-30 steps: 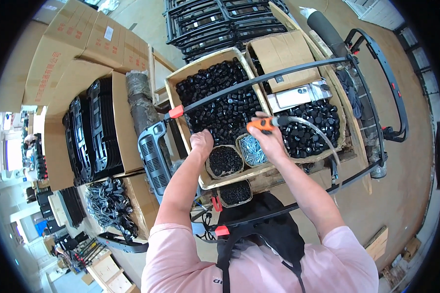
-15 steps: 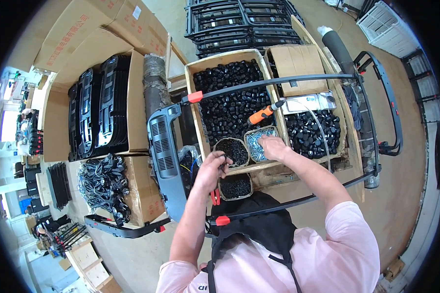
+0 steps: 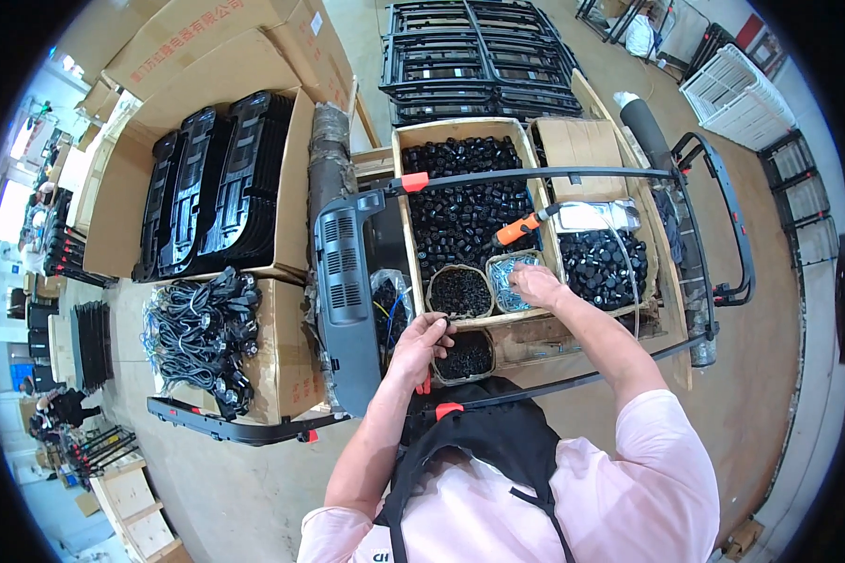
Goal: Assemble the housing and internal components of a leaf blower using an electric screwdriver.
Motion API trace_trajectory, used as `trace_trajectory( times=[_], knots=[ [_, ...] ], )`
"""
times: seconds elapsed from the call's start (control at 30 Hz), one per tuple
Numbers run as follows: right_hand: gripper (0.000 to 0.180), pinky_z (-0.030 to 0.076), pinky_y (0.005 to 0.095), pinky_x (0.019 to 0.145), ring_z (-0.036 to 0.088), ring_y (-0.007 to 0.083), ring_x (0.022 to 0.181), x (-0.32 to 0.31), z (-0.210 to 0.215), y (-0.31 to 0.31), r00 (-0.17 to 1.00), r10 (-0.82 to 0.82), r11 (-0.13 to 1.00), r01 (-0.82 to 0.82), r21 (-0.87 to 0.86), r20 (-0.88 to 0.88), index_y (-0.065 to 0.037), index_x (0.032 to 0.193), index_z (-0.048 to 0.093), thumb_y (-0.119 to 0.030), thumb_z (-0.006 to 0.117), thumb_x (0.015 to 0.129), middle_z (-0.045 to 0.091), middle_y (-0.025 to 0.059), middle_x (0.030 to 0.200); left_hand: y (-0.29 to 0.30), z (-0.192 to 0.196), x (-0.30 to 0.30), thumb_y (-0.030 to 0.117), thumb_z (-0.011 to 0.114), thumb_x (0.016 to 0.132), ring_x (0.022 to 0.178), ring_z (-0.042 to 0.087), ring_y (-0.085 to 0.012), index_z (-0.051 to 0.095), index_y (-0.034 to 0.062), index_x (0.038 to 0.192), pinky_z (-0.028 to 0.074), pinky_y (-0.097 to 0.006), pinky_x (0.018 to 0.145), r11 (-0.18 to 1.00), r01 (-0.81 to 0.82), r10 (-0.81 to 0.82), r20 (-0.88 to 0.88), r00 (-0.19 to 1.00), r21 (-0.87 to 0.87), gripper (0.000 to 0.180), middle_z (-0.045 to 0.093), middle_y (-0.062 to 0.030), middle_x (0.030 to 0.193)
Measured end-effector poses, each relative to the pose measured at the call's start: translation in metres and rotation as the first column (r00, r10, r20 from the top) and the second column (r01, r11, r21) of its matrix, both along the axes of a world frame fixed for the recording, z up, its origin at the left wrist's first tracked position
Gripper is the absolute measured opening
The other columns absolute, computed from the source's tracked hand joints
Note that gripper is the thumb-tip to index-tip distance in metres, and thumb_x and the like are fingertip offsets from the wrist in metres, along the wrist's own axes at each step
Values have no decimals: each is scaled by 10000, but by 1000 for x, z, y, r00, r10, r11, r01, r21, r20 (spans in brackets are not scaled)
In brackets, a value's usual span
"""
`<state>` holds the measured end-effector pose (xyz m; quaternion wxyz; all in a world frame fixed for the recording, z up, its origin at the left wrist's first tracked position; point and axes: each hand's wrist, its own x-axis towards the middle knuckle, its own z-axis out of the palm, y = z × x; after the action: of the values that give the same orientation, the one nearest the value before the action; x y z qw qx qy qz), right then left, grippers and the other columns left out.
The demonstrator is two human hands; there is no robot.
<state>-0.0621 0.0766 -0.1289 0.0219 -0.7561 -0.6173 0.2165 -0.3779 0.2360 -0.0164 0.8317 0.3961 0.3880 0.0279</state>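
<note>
My right hand (image 3: 539,285) dips its bent fingertips into a small basket of silver screws (image 3: 510,273); whether a screw is between them is hidden. My left hand (image 3: 421,349) is closed in a pinch on a small black piece at its fingertips, just below a round basket of tiny black parts (image 3: 461,292). Close by its knuckles sits another basket of black parts (image 3: 466,358). An orange power screwdriver (image 3: 516,231) lies above the screws, over a wooden bin of black caps (image 3: 469,211). Red tool handles (image 3: 423,384) show under my left hand.
A black frame bar (image 3: 535,173) crosses over the bins, with a grey vented panel (image 3: 343,267) on its left. Further left stand a carton of black panels (image 3: 218,188) and bundled cables (image 3: 202,328). At right are round black caps (image 3: 603,267) under a pale hose.
The whole view has shifted, so the bins appear further right. My left hand's fingers have turned toward the baskets with the black piece. My right hand stays at the screws.
</note>
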Motion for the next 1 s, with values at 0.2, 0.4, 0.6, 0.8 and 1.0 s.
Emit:
trace_trajectory(
  times=[0.2, 0.4, 0.6, 0.8, 1.0],
  knots=[
    [135, 561, 535, 838, 712, 392, 974, -63, 138, 36, 989, -65, 987, 83, 138, -130, -52, 1013, 651, -176, 601, 988, 724, 174, 963, 4, -1, -15, 222, 598, 1106, 785, 652, -93, 589, 43, 1329, 522, -226, 657, 999, -27, 28, 47, 998, -31, 286, 725, -47, 1022],
    [115, 576, 490, 791, 707, 379, 923, -110, 191, 56, 974, 209, 932, -171, 319, -87, -36, 928, 618, -142, 603, 971, 692, 157, 891, 9, 10, -16, 236, 546, 1131, 772, 629, -92, 580, 27, 1288, 531, -240, 682, 997, 75, -73, 71, 995, -36, 264, 730, -52, 1028],
    [95, 591, 456, 829, 715, 332, 960, -130, 205, 62, 940, 339, 917, -341, 208, 46, -43, 936, 644, -129, 615, 906, 695, 135, 906, 7, 19, -17, 280, 566, 1124, 745, 627, -79, 643, 37, 1194, 513, -237, 639, 990, 131, -133, 56, 990, 44, 264, 745, -34, 977],
    [108, 586, 448, 842, 711, 328, 966, -142, 207, 70, 921, 386, 893, -388, 229, 55, -38, 950, 654, -137, 616, 928, 698, 134, 927, 8, 20, -28, 283, 536, 1135, 716, 626, -80, 657, 39, 1195, 499, -233, 609, 990, 130, -133, 56, 989, 54, 279, 765, -40, 987],
    [182, 575, 453, 827, 703, 356, 923, -162, 200, 78, 930, 331, 890, -251, 381, -160, -15, 1066, 706, -153, 665, 954, 693, 151, 933, 8, 20, -46, 274, 458, 1158, 680, 632, -89, 668, 38, 1194, 502, -236, 585, 994, 43, -29, 140, 990, -98, 318, 790, -57, 1022]
  ],
)
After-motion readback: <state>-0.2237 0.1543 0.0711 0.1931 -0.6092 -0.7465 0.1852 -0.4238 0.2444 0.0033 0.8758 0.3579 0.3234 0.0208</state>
